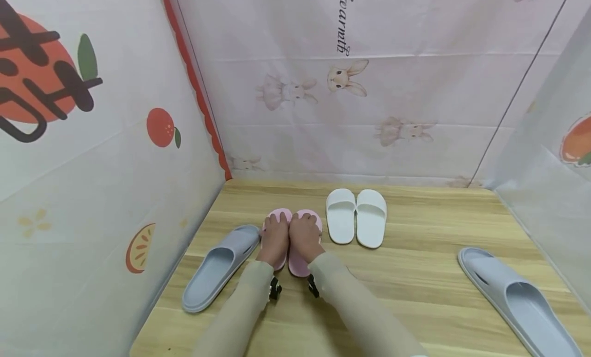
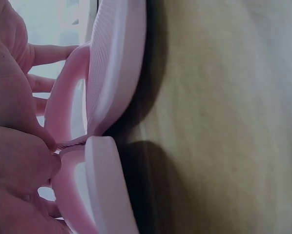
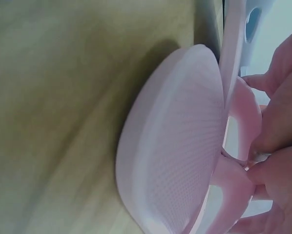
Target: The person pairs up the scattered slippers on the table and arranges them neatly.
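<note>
Two pink slippers stand side by side, the left one [image 2: 112, 183] and the right one [image 3: 173, 141], heels toward me and straps at the far end. From above, my left hand [image 1: 275, 236] grips the left slipper by its strap. Its neighbour's strap is held the same way by my right hand [image 1: 304, 236]. Both thumbs meet at the inner strap edges, while the other fingers spread over the straps toward the outer sides. In both wrist views, dark shadow lies under the soles on the wood-grain floor [image 1: 429, 275].
A pair of white slippers, left [image 1: 341, 221] and right [image 1: 371, 221], stands just right of the pink pair. One grey slipper [image 1: 217, 270] lies slanted close by on the left; another grey slipper [image 1: 512, 300] lies far right. Printed sheets [image 1: 392, 90] enclose the floor.
</note>
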Action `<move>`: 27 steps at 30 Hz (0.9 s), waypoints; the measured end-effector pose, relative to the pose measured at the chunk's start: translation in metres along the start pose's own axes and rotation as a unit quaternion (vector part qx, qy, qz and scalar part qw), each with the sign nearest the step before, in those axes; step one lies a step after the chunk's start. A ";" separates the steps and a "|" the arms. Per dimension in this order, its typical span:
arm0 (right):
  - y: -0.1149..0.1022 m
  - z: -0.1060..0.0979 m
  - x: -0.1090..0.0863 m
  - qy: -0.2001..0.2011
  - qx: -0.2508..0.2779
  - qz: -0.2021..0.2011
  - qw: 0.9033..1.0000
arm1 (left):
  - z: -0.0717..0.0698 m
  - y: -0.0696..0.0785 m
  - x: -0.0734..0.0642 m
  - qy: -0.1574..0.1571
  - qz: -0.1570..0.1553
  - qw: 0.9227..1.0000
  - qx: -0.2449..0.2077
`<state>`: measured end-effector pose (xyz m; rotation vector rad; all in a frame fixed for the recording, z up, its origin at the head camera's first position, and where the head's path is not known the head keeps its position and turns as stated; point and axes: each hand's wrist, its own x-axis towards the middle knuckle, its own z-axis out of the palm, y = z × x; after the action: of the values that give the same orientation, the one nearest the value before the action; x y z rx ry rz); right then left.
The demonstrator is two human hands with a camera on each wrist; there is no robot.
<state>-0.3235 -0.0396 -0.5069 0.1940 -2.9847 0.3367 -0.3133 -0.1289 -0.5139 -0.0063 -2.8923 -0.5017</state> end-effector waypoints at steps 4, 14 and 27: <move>-0.001 -0.002 0.007 0.001 -0.001 -0.007 1.000 | 0.005 -0.002 0.010 0.003 -0.011 1.000 -0.007; -0.001 0.002 0.022 0.000 0.012 0.009 1.000 | 0.013 -0.007 0.030 -0.028 -0.021 0.999 -0.012; 0.001 0.005 0.038 -0.010 0.041 0.027 0.999 | 0.030 -0.014 0.051 -0.025 -0.013 0.999 -0.030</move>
<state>-0.3612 -0.0438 -0.5071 0.1267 -3.0015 0.4667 -0.3699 -0.1333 -0.5355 0.0105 -2.9277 -0.6002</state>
